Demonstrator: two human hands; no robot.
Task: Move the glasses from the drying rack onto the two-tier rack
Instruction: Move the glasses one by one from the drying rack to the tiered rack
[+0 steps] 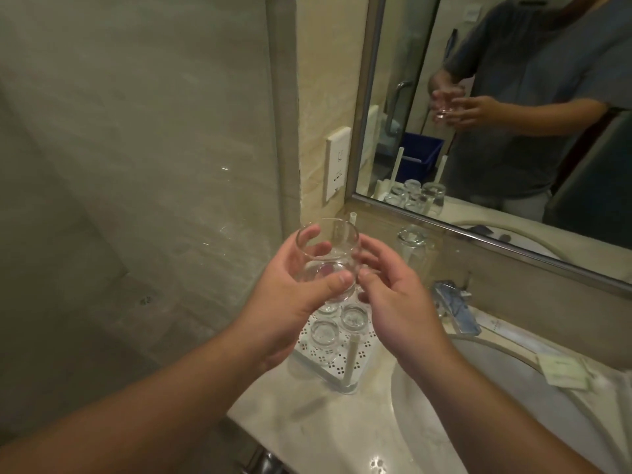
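Note:
My left hand (284,289) grips a clear drinking glass (328,254) in the air, thumb across its base and fingers round its far side, mouth tilted up and away. My right hand (396,292) is beside the glass with loosely curled fingers, fingertips at its right side. Below them a white perforated rack (355,357) with upright white posts (350,360) stands on the counter. Several glasses sit upside down on it (323,333). Another upturned glass (413,254) stands higher at the back right of the rack, by the mirror.
A round sink basin (513,405) lies to the right with a chrome faucet (451,302) behind it. Paper sachets (564,367) lie on the counter's right. A framed mirror (513,114) hangs above, a wall socket (337,162) beside it, a glass shower wall (136,165) to the left.

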